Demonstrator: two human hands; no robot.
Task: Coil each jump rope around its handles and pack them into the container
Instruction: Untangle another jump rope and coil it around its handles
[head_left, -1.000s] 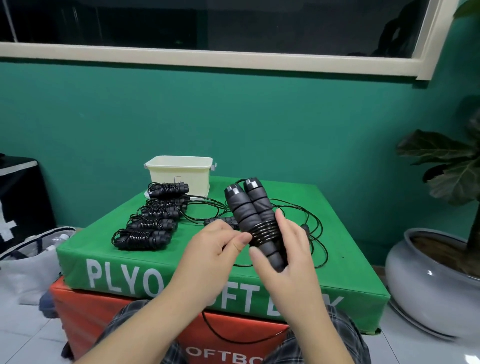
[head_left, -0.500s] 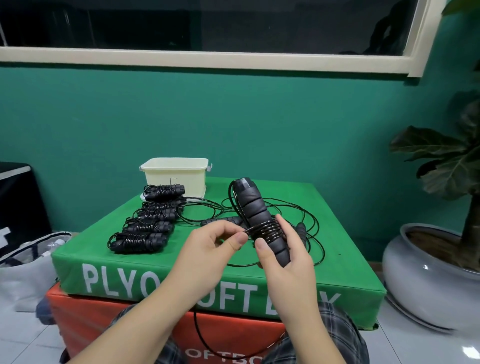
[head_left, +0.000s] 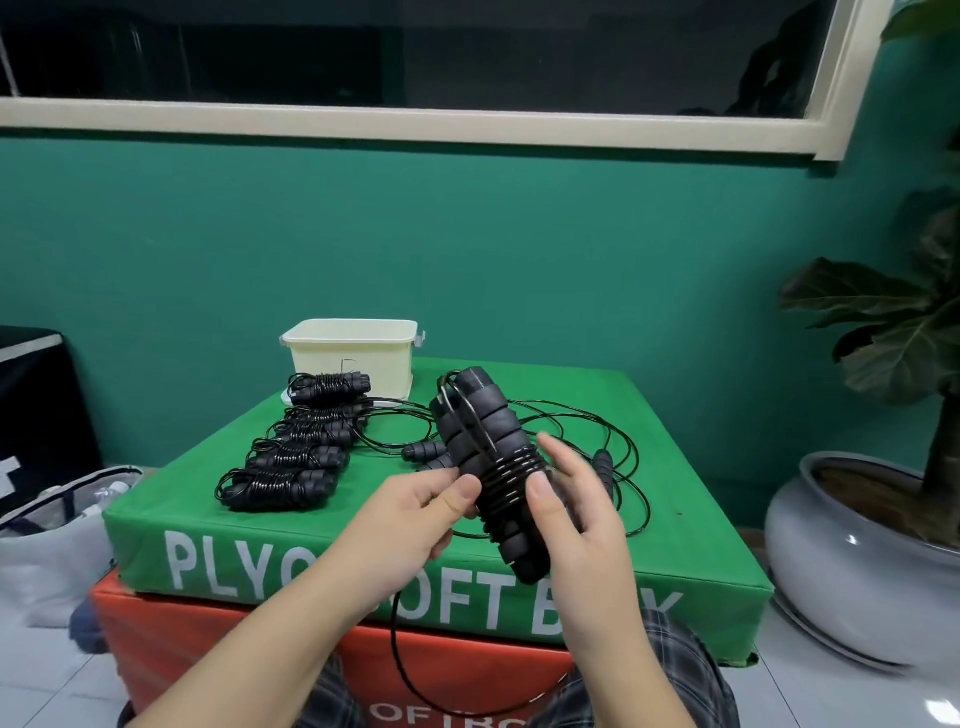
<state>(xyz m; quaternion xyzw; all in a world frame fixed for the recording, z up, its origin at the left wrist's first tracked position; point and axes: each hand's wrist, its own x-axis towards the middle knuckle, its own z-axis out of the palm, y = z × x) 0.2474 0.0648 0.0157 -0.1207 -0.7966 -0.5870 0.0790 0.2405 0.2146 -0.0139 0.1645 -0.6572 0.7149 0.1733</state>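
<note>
Foam handles (head_left: 493, 467), light and grippy; thin cord (head_left: 511, 475) looks springy, likely to uncoil if tension drops. Left hand (head_left: 410, 519) pinches cord beside the wraps. Right hand (head_left: 582, 519) curls round both handles mid-length, above green box (head_left: 363, 561). Black, ribbed, several turns on.

Since a second ago you've turned the handles (head_left: 491, 467) so they stack nearly in line, and a cord (head_left: 470, 415) loop now arcs over their top end. Your left hand (head_left: 410, 512) has closed in against the coils (head_left: 511, 475), thumb beside them.
</note>
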